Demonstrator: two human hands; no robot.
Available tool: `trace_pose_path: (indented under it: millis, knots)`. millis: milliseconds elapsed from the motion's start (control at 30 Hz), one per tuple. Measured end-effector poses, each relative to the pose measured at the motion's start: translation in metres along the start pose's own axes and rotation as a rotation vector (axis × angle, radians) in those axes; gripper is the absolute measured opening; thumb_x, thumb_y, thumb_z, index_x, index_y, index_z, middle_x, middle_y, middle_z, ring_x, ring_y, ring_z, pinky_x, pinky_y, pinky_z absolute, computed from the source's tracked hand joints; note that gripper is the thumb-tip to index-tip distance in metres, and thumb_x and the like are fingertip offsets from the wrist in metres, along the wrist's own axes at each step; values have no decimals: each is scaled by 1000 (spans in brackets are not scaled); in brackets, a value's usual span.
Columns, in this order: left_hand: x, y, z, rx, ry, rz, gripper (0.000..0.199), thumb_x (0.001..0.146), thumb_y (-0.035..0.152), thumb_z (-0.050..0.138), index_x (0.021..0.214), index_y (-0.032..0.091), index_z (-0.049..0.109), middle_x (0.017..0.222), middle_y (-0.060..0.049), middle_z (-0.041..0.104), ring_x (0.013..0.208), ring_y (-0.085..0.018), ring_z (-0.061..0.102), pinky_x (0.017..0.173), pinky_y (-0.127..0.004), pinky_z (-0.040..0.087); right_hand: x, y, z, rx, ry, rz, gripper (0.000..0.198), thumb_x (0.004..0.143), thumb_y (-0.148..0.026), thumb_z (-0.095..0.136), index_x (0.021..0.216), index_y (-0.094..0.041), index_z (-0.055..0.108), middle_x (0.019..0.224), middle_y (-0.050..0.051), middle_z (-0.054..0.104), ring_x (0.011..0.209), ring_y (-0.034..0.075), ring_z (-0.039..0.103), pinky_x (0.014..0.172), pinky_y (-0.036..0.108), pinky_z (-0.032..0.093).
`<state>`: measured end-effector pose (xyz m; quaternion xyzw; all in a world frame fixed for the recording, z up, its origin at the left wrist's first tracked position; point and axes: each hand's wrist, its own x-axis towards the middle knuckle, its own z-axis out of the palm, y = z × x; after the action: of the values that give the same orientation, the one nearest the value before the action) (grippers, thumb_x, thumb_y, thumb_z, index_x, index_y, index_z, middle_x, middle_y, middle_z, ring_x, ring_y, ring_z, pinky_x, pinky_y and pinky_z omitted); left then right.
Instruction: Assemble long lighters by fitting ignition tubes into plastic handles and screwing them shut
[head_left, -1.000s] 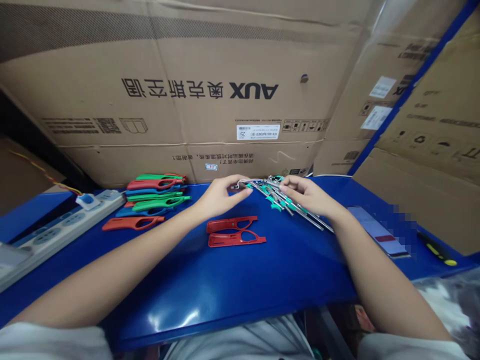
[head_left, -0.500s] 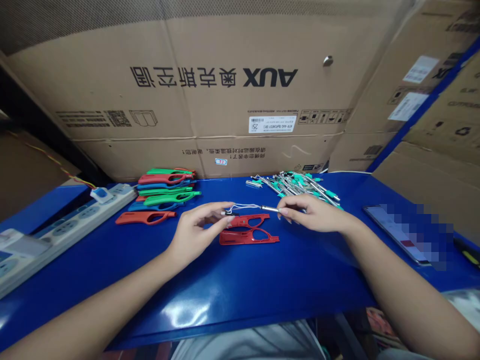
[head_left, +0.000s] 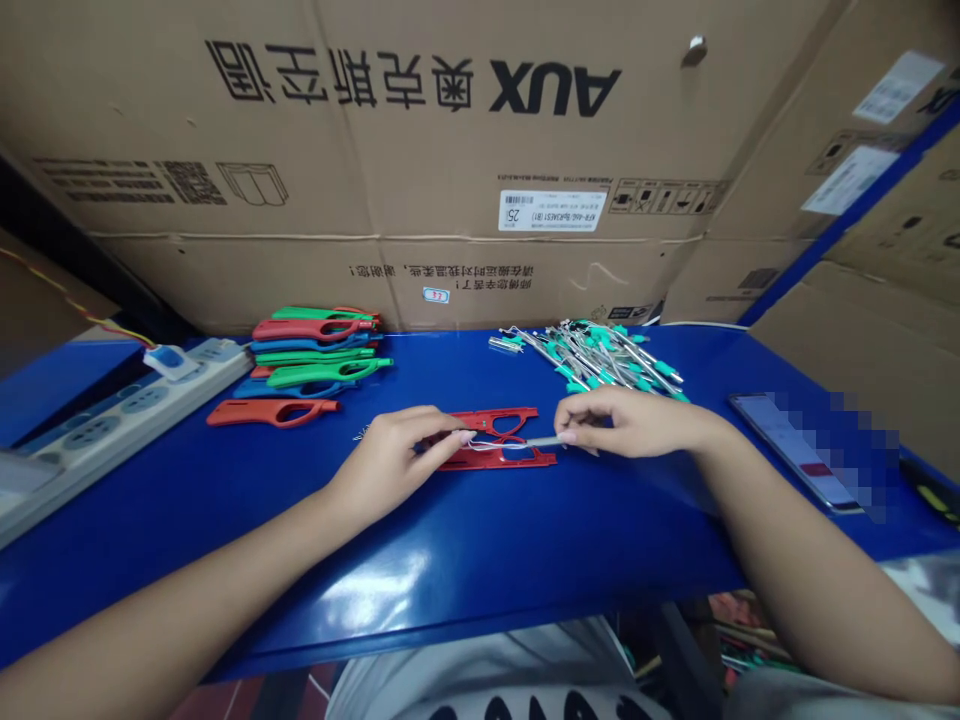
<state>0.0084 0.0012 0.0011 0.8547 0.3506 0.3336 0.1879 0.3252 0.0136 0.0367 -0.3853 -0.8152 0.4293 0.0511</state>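
My left hand [head_left: 394, 450] is closed, thumb and fingers pinching a small black part with thin wires [head_left: 491, 446] coming out of it; most of that part is hidden. The wires run across to a thin metal tube [head_left: 541, 441], whose right end my right hand [head_left: 630, 420] pinches. Below and behind the wires, two red lighter shell halves [head_left: 536, 459] lie on the blue table, one behind the other. My left fingers cover their left ends, and I cannot tell whether they touch them.
Lighter bodies [head_left: 322, 375] in red, green, blue and orange are stacked at the back left. Metal tubes with green parts and wires [head_left: 600, 355] are heaped at the back right. A power strip [head_left: 94, 435] runs along the left; a phone [head_left: 787, 450] lies right. Cardboard [head_left: 420, 200] walls the back.
My hands have brought the wired part and tube lower and nearer over the red shell halves. The tube stays in my right fingers. The camera view has tilted down.
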Motion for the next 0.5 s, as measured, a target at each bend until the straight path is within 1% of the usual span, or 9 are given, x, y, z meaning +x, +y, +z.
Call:
trace_pose_path:
  millis: [67, 133, 233, 300, 367, 433, 500]
  knots:
    - [0, 1, 1, -27, 22, -21, 17, 96, 28, 63, 98, 20, 78, 92, -3, 79, 80, -16, 72, 73, -24, 52, 1, 0, -1, -53, 35, -14, 34, 99, -48, 50, 90, -18, 64, 77, 1, 62, 67, 13, 52, 62, 25, 39]
    - [0, 1, 3, -69, 37, -58, 17, 96, 29, 63, 98, 21, 78, 95, -3, 80, 84, -17, 73, 76, -25, 54, 2, 0, -1, -88, 58, -19, 35, 100, -47, 49, 88, -18, 64, 77, 1, 61, 65, 12, 49, 61, 25, 38]
    - [0, 2, 6, -131, 30, -146, 17, 93, 31, 66, 96, 21, 78, 95, -3, 80, 82, -17, 74, 73, -26, 56, 4, 0, 1, -96, 75, -11, 37, 100, -48, 47, 87, -18, 63, 74, 0, 59, 63, 12, 46, 59, 25, 36]
    - [0, 2, 7, -176, 26, -210, 17, 91, 33, 69, 96, 20, 79, 95, -4, 80, 80, -18, 74, 71, -27, 57, 5, 0, 1, -82, 93, -8, 37, 99, -50, 49, 90, -18, 64, 76, 0, 59, 65, 13, 47, 60, 26, 36]
    - [0, 2, 8, -220, 19, -248, 20, 89, 35, 70, 97, 19, 79, 95, -5, 80, 80, -19, 74, 71, -28, 58, 5, 1, 2, -60, 118, -16, 36, 95, -53, 56, 97, -18, 64, 80, 1, 61, 70, 14, 50, 63, 26, 38]
    - [0, 2, 8, -243, 11, -255, 22, 90, 37, 69, 96, 19, 80, 94, -5, 80, 79, -19, 74, 70, -28, 58, 4, 2, 1, -50, 133, -33, 36, 92, -54, 61, 100, -19, 65, 84, 1, 63, 73, 15, 52, 65, 27, 40]
    - [-1, 2, 8, -237, 4, -246, 21, 91, 37, 68, 94, 20, 80, 92, -5, 80, 78, -19, 74, 70, -28, 58, 4, 2, 1, -68, 128, -55, 35, 93, -53, 61, 98, -19, 67, 87, 3, 65, 76, 16, 55, 67, 28, 41]
